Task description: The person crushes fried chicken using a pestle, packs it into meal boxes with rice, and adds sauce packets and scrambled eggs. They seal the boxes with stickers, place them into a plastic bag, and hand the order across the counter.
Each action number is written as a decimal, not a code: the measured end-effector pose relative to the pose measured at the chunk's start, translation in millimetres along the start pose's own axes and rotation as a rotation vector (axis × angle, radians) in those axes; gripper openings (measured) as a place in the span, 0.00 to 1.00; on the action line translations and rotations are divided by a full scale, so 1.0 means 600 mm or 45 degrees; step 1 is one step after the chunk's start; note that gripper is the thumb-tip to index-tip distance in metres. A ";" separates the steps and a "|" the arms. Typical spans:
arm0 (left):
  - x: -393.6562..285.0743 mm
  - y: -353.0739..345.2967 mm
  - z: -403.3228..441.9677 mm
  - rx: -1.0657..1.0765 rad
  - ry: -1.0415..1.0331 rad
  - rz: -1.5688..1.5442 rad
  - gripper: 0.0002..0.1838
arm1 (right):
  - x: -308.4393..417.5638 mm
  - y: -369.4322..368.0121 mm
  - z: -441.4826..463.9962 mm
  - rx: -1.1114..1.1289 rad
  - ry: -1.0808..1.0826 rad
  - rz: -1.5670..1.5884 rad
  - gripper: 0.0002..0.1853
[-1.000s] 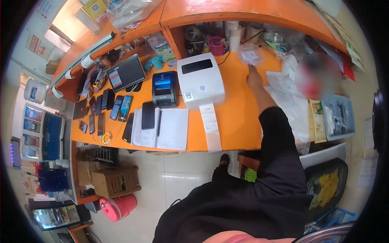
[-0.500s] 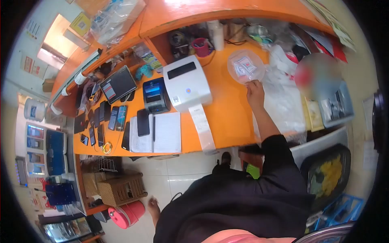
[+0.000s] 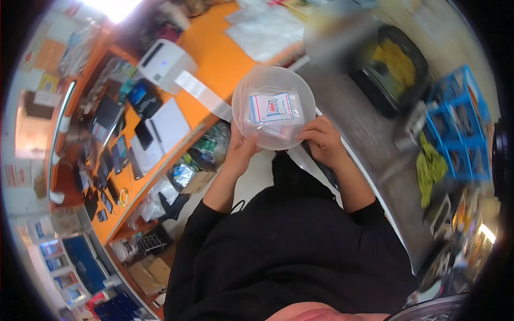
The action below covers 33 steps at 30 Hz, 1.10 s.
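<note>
Both my hands hold a round translucent plastic tub (image 3: 302, 88) in front of my body. My left hand (image 3: 242, 145) is closed on its left rim, thumb on top. My right hand (image 3: 323, 140) pinches the lower right rim with thumb and fingers. Inside the tub lie white printed packets (image 3: 277, 108) with red and blue borders. Just left of the tub, a long paper label strip (image 3: 203, 95) hangs out of a white label printer (image 3: 166, 65) on the orange desk (image 3: 217, 45).
Several phones (image 3: 119, 155), an open notebook (image 3: 168, 128) and a dark blue device (image 3: 143, 99) cover the desk's left part. White plastic bags (image 3: 265, 31) lie at its far end. To the right stand a black tray (image 3: 393, 69) with yellow contents and a blue rack (image 3: 459, 125).
The tub has come off the desk and toward my body. My left hand has risen from my side and now grips it too. My view has turned to the right.
</note>
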<state>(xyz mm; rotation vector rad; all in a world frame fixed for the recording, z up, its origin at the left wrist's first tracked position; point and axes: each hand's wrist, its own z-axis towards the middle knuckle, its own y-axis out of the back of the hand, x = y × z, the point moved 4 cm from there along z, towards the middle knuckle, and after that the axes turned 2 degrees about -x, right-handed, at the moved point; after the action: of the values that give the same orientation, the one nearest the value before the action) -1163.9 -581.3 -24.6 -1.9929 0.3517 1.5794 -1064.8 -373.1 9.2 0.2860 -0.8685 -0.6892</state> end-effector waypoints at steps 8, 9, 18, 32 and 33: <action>0.094 -0.253 -0.116 0.462 0.291 0.031 0.36 | 0.119 0.183 -0.192 -0.124 -0.463 -0.471 0.14; 0.106 -0.283 -0.127 0.473 0.283 0.081 0.34 | 0.118 0.194 -0.217 -0.117 -0.501 -0.564 0.15; 0.305 -0.589 -0.123 0.553 0.660 0.068 0.25 | 0.103 0.491 -0.469 -0.542 -1.275 -0.235 0.08; 0.229 -0.937 -0.265 0.517 0.275 0.248 0.17 | 0.165 0.752 -0.657 -0.481 -0.440 -0.727 0.10; 0.220 -0.945 -0.281 0.541 0.233 0.352 0.17 | 0.160 0.751 -0.660 -0.394 -0.466 -0.746 0.11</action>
<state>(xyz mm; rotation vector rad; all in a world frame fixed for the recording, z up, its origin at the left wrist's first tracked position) -692.1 -203.6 24.9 -1.8078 0.9854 1.3359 -516.3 -114.1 42.6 0.1326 -1.0146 -1.4388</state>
